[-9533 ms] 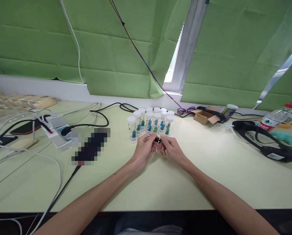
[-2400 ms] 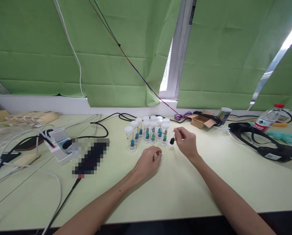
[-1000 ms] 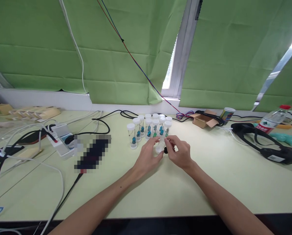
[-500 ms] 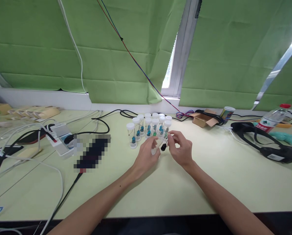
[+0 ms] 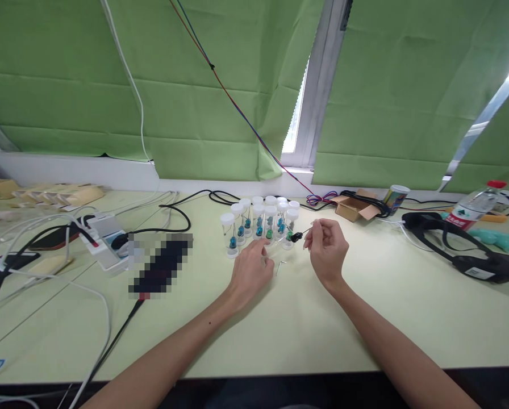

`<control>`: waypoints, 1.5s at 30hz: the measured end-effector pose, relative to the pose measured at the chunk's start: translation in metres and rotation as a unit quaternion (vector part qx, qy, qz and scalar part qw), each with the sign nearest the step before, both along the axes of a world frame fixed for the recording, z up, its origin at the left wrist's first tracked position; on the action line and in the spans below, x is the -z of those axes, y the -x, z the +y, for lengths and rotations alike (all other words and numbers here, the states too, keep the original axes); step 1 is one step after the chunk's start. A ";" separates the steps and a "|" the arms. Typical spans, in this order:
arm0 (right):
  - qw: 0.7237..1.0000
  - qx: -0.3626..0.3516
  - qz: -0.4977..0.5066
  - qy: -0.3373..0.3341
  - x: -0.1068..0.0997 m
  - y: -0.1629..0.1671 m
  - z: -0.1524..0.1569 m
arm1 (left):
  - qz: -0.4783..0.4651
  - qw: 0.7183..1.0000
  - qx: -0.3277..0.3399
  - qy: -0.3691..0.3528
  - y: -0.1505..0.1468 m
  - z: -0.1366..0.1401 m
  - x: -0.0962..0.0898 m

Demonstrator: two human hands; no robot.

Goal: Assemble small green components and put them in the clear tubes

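Note:
My right hand (image 5: 328, 250) is closed in a pinch on a thin metal rod with a small black piece (image 5: 297, 237) at its left end, held up off the table. To its left, my left hand (image 5: 251, 272) lies low over the table, fingers curled round a clear tube (image 5: 276, 246), which is mostly hidden. Between the hands a small L-shaped hex key (image 5: 280, 267) rests on the table. Just behind stand several clear vials with white caps (image 5: 228, 218), holding blue and green pieces on thin rods; a green piece (image 5: 269, 233) shows in one.
A power strip (image 5: 105, 241), cables and a pixelated dark device (image 5: 163, 266) lie to the left. At the back right are an open cardboard box (image 5: 353, 208) and a can (image 5: 396, 199). A black headset (image 5: 463, 255) and a plastic bottle (image 5: 471, 207) are far right.
My right hand has moved right and slightly up, carrying the rod with the black piece away from my left hand. The hex key now shows on the table between them.

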State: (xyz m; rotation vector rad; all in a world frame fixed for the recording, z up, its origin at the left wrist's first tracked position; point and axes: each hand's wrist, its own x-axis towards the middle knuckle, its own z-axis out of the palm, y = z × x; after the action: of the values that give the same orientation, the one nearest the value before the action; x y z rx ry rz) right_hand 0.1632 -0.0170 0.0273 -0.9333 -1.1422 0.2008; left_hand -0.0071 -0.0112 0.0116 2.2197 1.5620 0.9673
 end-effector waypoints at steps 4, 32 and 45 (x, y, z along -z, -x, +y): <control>1.000 -0.016 0.027 -0.001 -0.002 0.001 0.000 | 0.019 1.000 0.004 0.006 0.000 -0.002 -0.001; 0.914 -0.297 0.230 0.154 -0.001 -0.008 0.016 | -0.024 0.999 0.037 0.000 -0.001 0.000 0.003; 0.904 -0.323 0.222 0.171 0.001 -0.010 0.018 | -0.050 0.998 0.042 -0.015 -0.002 0.001 0.004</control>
State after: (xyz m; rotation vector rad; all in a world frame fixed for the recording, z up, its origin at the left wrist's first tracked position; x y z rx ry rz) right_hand 0.1736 0.0005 0.0263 -0.7216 -0.9611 1.1313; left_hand -0.0056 -0.0106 0.0081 2.2014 1.4079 1.0651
